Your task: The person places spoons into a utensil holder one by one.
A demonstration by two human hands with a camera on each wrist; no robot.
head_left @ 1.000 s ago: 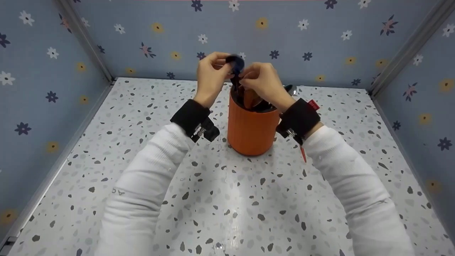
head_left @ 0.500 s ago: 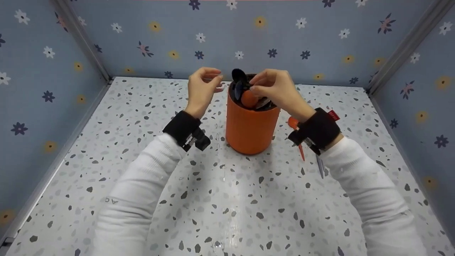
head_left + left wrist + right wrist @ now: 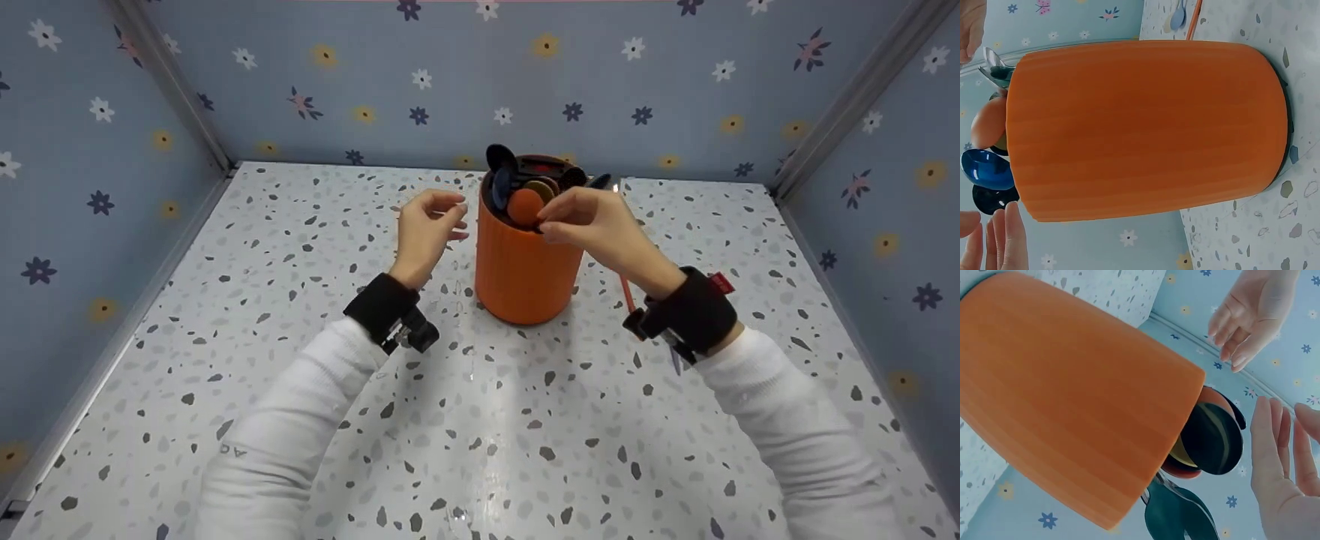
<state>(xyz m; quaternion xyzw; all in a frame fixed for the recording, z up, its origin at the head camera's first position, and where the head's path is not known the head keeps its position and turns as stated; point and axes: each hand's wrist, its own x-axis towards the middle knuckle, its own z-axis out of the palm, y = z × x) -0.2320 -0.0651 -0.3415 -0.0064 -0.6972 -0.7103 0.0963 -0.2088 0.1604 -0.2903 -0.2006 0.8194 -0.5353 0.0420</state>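
Note:
An orange cylindrical holder (image 3: 529, 274) stands upright on the table, with several spoons in it, bowls up. At its left leans a black spoon (image 3: 500, 157) beside a blue spoon (image 3: 987, 169). An orange spoon (image 3: 525, 207) is at the front, ahead of a gold one (image 3: 541, 187). My left hand (image 3: 426, 234) hovers just left of the holder, fingers loosely bent and holding nothing. My right hand (image 3: 600, 229) is at the front right of the rim, its fingers relaxed; the right wrist view shows nothing in its grasp.
An orange handle (image 3: 628, 292) lies on the table right of the holder, partly behind my right wrist. Near it in the left wrist view lies a small blue spoon (image 3: 1177, 18). Flowered panels (image 3: 480, 82) enclose the speckled table (image 3: 480, 450) at the back and sides.
Both hands have let go of the dark spoon, which now stands in the holder. They have moved apart and down toward me, uncovering more spoons at the rim.

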